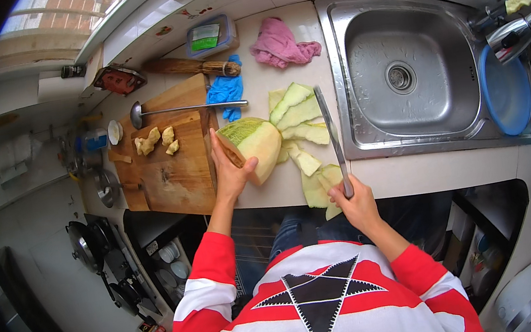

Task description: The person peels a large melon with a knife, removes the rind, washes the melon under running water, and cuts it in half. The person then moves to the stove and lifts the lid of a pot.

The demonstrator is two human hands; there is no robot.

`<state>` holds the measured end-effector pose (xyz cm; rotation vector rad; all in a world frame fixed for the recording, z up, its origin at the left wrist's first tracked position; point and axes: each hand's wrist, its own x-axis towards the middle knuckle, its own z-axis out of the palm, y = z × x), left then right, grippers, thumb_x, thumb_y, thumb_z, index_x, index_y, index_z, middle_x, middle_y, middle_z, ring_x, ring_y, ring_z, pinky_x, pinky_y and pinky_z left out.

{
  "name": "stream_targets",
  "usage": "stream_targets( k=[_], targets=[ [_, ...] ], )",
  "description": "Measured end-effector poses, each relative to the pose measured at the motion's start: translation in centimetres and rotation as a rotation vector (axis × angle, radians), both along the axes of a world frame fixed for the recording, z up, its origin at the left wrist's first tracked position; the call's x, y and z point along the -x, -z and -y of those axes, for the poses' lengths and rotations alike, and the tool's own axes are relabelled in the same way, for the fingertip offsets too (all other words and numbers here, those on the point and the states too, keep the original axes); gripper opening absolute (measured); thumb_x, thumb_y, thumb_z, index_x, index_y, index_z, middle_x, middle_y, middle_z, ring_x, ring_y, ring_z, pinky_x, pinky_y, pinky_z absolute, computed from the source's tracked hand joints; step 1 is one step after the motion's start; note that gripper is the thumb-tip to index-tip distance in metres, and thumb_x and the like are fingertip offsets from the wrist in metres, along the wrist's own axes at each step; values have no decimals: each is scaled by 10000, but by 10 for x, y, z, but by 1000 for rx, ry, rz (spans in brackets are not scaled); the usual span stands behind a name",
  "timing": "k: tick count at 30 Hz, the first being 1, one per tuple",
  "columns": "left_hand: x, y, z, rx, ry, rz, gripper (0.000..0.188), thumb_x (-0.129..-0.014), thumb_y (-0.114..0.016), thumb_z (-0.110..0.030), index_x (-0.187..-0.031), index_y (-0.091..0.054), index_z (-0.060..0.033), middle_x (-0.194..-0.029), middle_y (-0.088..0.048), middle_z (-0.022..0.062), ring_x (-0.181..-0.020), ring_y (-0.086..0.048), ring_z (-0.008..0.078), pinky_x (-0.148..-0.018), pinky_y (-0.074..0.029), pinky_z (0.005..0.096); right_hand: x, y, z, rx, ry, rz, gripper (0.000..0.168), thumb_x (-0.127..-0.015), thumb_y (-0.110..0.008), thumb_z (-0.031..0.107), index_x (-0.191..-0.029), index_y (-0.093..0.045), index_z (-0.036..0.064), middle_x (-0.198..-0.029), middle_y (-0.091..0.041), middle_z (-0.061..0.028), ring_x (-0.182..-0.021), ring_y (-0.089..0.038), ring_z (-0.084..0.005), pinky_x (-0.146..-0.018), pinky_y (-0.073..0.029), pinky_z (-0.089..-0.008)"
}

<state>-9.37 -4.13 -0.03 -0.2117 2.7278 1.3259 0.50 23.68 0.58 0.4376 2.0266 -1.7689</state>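
A partly peeled melon [263,148] is tilted on the countertop beside the cutting board's right edge. Its upper left still carries green netted rind, and the cut face is turned to the left. My left hand [231,170] grips it from the left, thumb over the near side. My right hand [358,201] is closed around the handle of a knife [330,126], whose blade points away from me, to the right of the melon. Strips of pale green melon peel [300,112] lie fanned between the melon and the knife, some close to the counter's front edge.
Pieces of ginger [147,142] and a metal ladle [186,109] rest on the wooden cutting boards [180,178]. Behind are blue gloves [226,90], a bundled brush [190,67], a plastic container [211,36] and a pink cloth [281,44]. A steel sink [421,113] is at right.
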Motion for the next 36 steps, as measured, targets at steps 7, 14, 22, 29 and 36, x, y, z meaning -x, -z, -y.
stream_targets(
  k=[7, 14, 22, 29, 36],
  targets=[
    [0, 7, 5, -44, -2, -11, 1253, -605, -776, -543, -1484, -18, -71, -1412, -203, 278, -1322, -246, 409, -1081, -262, 477, -33, 23, 18, -142, -57, -14, 251, -860, -655, 236, -939, -627, -1, -750, -659, -148, -663, -627, -237, -631, -476, -329],
    [-1, 19, 11, -48, 8, -31, 1257, -609, -774, -542, -1485, -4, -72, -1439, -179, 268, -1327, -256, 391, -1084, -263, 460, 34, 39, 25, -147, -24, -240, 245, -837, -672, 228, -879, -571, 9, -647, -563, -192, -579, -566, -344, -539, -427, -409],
    [-3, 4, -5, -325, -75, -11, 1233, -633, -818, -344, -1480, 27, -47, -1465, -168, 219, -1364, -219, 335, -1102, -241, 424, 63, -17, 20, -281, -250, -298, 225, -826, -675, 212, -846, -559, 21, -667, -597, -161, -611, -578, -348, -557, -444, -402],
    [-12, 55, 26, -32, 25, -98, 1039, -760, -729, -170, -1473, 6, 9, -1477, -235, 234, -1360, -262, 319, -1115, -190, 382, 70, -22, 48, -452, -521, -610, 197, -736, -670, 134, -835, -522, 48, -705, -601, -131, -643, -617, -336, -566, -479, -430],
    [-11, 38, 23, 191, 131, -174, 1050, -763, -711, -234, -1471, 25, 9, -1448, -260, 285, -1315, -332, 399, -1060, -301, 415, 79, -27, 58, -513, -616, -587, 191, -728, -671, 133, -802, -517, 48, -695, -593, -126, -637, -609, -339, -557, -472, -425]
  ],
)
